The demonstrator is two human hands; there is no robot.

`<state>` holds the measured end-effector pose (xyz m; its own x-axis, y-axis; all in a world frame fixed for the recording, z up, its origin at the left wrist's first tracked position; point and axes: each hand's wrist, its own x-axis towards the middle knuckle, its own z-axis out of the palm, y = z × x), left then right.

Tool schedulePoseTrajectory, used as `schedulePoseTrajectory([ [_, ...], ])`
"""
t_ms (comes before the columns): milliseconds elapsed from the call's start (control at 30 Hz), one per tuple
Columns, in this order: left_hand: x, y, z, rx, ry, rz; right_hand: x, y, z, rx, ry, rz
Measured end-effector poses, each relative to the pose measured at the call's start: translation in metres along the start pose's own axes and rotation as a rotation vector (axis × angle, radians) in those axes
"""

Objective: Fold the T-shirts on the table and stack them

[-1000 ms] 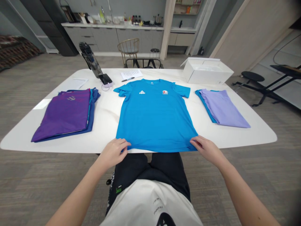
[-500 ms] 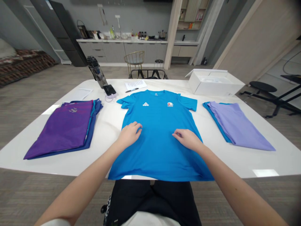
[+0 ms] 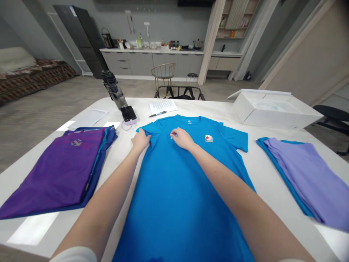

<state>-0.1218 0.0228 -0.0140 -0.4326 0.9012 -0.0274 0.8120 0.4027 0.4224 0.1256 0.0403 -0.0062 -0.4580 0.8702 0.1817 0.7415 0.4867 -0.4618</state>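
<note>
A blue T-shirt [image 3: 181, 189] lies front up on the white table, its neckline at the far side and a round red-and-white badge [image 3: 209, 138] on the chest. My left hand [image 3: 140, 141] is closed on the sleeve at the left, and the cloth there is bunched up. Over the left part of the chest, my right hand [image 3: 182, 138] has its fingers curled together with no cloth seen between them. It mostly covers a white logo there.
Folded purple and blue clothes [image 3: 58, 167] lie on the left, folded lilac and blue ones [image 3: 308, 174] on the right. A white box [image 3: 278, 114] stands at the back right. Beyond the shirt are a pen [image 3: 157, 114], a printed sheet [image 3: 163, 106] and a black upright device [image 3: 118, 96].
Both hands have reached away from me, and the right one has also crossed leftward over the chest. My left hand has taken hold of the sleeve. The camera view has shifted.
</note>
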Motion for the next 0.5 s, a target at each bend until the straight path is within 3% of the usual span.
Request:
schedulePoseTrajectory([
  [67, 0.003, -0.007, 0.005, -0.167, 0.04, -0.002, 0.033, -0.02, 0.021, 0.078, -0.035, -0.037],
  [167, -0.001, -0.015, 0.009, -0.446, 0.2, -0.011, 0.072, -0.052, 0.05, 0.145, -0.049, -0.056],
  [267, -0.006, -0.02, 0.012, -0.677, 0.294, -0.147, 0.102, -0.077, 0.068, 0.141, 0.001, -0.037],
  [367, -0.004, -0.023, 0.012, -0.836, 0.209, -0.313, 0.124, -0.091, 0.075, 0.083, -0.089, 0.052],
  [500, 0.004, -0.027, 0.009, -0.762, 0.122, -0.265, 0.142, -0.098, 0.08, -0.049, -0.25, 0.06],
])
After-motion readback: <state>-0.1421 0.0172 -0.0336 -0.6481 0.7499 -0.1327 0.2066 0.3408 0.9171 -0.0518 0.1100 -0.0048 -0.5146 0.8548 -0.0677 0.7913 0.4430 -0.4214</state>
